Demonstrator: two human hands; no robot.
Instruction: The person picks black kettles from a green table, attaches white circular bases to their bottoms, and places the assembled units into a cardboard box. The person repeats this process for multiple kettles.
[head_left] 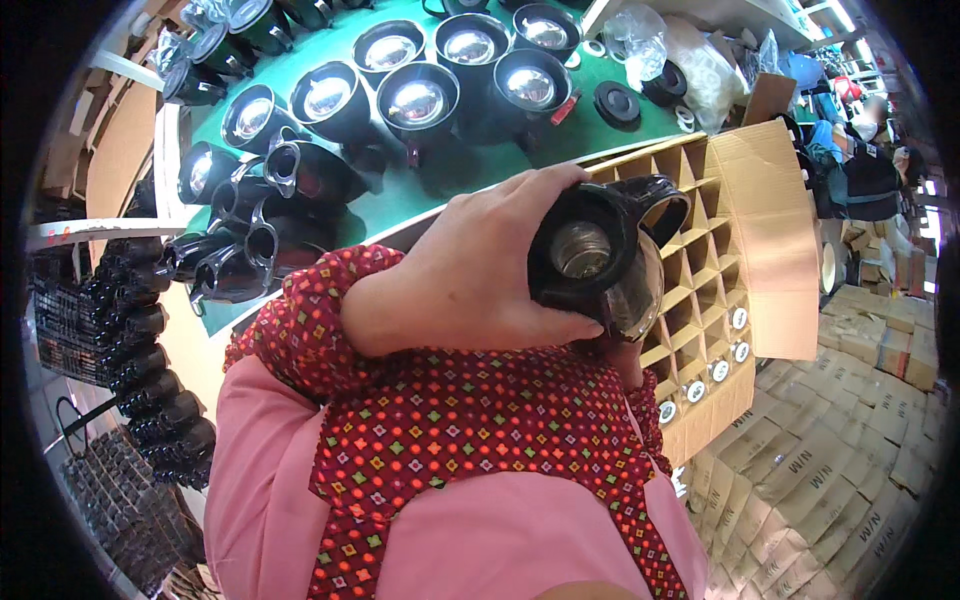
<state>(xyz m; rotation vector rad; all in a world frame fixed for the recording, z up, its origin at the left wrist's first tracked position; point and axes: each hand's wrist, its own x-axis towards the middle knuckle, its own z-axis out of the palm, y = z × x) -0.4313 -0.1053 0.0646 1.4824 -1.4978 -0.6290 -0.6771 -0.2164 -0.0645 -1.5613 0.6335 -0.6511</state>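
Note:
My left hand [465,262] is wrapped around a black thermos jug [618,215], its thumb along the near side and its fingers over the far side. The silvery neck of a glass liner [580,249] shows inside the jug's round opening. A curved shiny surface [641,292], which looks like the liner's bulb, shows beside the black body. Below it only a small part of my right hand [628,365] is visible, close under the jug. Its fingers are hidden, so its grip does not show.
Several upright black jug bodies with silvery insides [416,102] stand on the green table [385,205]. Other black jugs [300,170] lie at its left. A divided cardboard carton [765,230] holding several small silvery-topped pieces sits at right, above stacked cartons [820,470]. Black parts [150,370] hang left.

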